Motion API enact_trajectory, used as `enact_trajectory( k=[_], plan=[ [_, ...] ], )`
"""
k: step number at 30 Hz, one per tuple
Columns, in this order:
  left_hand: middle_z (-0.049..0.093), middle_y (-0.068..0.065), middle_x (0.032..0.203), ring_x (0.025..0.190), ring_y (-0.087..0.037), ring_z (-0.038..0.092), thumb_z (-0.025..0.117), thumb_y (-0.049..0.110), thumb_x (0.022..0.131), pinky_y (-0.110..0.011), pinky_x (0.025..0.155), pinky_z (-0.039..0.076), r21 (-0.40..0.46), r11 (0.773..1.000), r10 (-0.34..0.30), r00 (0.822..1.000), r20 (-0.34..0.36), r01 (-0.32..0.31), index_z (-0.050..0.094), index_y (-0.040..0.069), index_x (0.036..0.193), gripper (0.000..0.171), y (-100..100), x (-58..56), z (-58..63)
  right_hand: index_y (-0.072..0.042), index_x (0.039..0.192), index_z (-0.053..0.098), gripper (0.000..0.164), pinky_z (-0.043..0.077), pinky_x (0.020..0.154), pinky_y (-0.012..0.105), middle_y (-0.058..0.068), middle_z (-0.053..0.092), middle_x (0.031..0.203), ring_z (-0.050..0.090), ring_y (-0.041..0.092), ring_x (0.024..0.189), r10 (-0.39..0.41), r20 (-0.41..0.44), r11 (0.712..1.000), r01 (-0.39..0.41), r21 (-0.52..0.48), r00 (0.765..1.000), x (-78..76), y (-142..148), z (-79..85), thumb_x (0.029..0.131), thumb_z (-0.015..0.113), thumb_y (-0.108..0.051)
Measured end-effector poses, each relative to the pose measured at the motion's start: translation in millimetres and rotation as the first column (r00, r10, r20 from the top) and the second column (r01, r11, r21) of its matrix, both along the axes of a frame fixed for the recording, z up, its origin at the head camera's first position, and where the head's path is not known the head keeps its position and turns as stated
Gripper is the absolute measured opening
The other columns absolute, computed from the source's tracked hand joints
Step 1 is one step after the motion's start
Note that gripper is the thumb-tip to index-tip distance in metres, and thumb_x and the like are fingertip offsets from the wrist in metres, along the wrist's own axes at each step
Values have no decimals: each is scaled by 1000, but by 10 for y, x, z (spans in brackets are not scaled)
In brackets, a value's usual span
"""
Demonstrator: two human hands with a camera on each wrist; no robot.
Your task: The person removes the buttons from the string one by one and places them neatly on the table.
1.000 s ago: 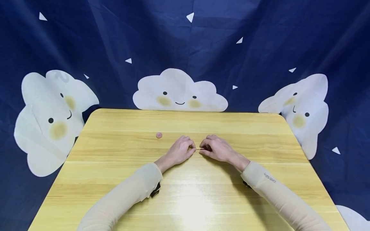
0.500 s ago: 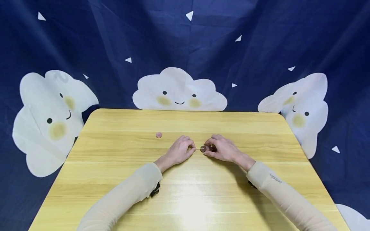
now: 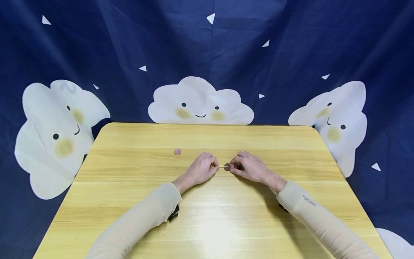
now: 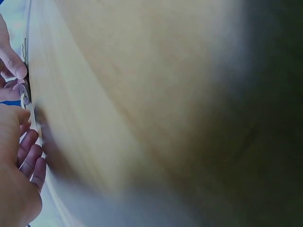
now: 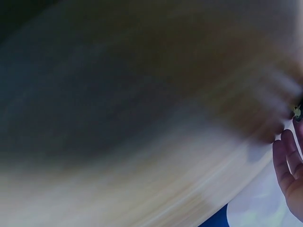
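In the head view my left hand (image 3: pixel 201 168) pinches the end of a thin yellowish cord (image 3: pixel 221 166) between thumb and forefinger. The cord runs right to a round dark brown button (image 3: pixel 227 167), crossing its face. My right hand (image 3: pixel 252 168) grips more button-like discs just behind it, pinkish and dark, partly covered by the fingers. In the left wrist view the button (image 4: pixel 25 92) stands on edge between both hands, the pale cord (image 4: pixel 22 100) at its middle. The right wrist view catches only part of my right hand (image 5: pixel 289 168) at its edge.
A pink round button (image 3: pixel 177 151) lies flat on the wooden table (image 3: pixel 207 201), behind and left of my left hand. Behind the table's far edge hangs a dark blue curtain (image 3: pixel 181 39) printed with white clouds. Both wrist views are mostly blurred tabletop.
My right hand has drawn slightly right, away from the left. The dark brown button, earlier hidden by its fingers, now shows on the cord. My left hand has stayed in place.
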State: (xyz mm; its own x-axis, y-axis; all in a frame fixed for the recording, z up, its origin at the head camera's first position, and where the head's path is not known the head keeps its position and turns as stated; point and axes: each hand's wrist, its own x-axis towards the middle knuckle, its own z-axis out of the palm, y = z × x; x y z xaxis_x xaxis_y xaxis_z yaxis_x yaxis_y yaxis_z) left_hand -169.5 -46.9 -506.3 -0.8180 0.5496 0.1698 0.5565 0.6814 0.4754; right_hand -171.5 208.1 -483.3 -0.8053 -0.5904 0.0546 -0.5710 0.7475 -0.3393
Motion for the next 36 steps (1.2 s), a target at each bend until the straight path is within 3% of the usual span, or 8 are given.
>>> enact_trajectory(
  k=[14,28,36],
  plan=[
    [72,-4,121,117,-22,62,74,36,98,-37,108,52,-54,996,-64,997,35,66,73,10,123,36,106,-85,2,-21,111,77,19,45,66,25,-5,68,99,53,9,83,8,-7,1000,-8,-23,1000,14,7,-8,97,76,-34],
    [71,-2,118,114,-21,60,76,34,96,-38,106,51,-52,991,-122,991,55,125,75,13,123,34,196,-161,21,-21,115,78,22,45,69,24,-4,70,102,54,10,84,6,-25,1000,-6,-5,1000,19,-4,-30,98,76,-34],
    [70,-1,115,111,-20,59,76,36,97,-37,103,52,-51,992,-116,991,67,119,76,14,120,32,211,-182,17,-20,116,78,23,47,70,26,-3,69,102,56,11,85,9,-20,1000,-9,-7,1000,7,-8,-21,98,76,-34]
  ],
)
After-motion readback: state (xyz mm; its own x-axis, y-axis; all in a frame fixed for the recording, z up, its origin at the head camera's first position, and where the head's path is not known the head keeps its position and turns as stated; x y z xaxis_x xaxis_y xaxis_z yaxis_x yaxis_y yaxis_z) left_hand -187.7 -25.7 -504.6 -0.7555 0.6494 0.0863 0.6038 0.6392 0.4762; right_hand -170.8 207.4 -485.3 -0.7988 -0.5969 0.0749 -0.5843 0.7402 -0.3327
